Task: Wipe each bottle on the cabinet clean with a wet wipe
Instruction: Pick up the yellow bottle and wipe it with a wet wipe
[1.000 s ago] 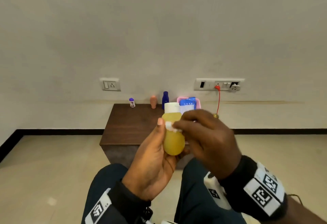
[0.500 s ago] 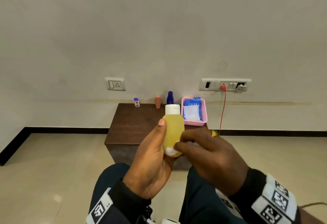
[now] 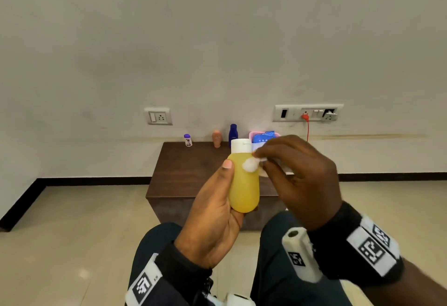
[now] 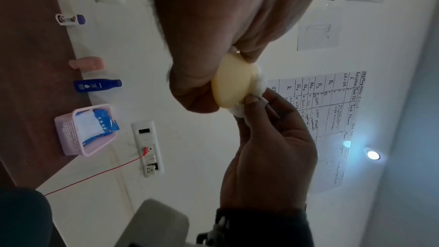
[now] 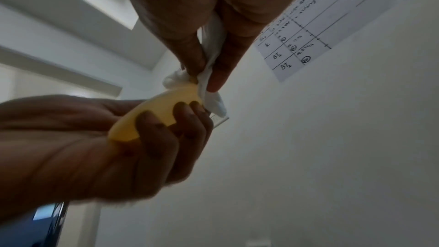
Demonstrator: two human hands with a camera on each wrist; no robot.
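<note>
My left hand [image 3: 217,206] grips a yellow bottle [image 3: 243,184] with a white cap [image 3: 241,145], upright in front of me above my lap. My right hand [image 3: 297,175] pinches a crumpled white wet wipe [image 3: 251,164] against the bottle's upper right shoulder. The left wrist view shows the bottle [image 4: 234,80] with the wipe [image 4: 257,86] at its side. In the right wrist view, thumb and finger pinch the wipe [image 5: 209,82] on the bottle [image 5: 161,108]. On the brown cabinet [image 3: 193,167] stand a small white bottle [image 3: 187,140], a peach bottle [image 3: 216,138] and a blue bottle [image 3: 233,132].
A pink basket [image 3: 254,134] with a blue wipes pack [image 3: 264,136] sits at the cabinet's back right. A red cable [image 3: 308,129] hangs from the wall socket [image 3: 308,112]. My knees [image 3: 154,245] are below the hands. Tiled floor lies around the cabinet.
My right hand has moved the wipe from the bottle's lower part up to its shoulder near the cap. The left hand keeps holding the bottle.
</note>
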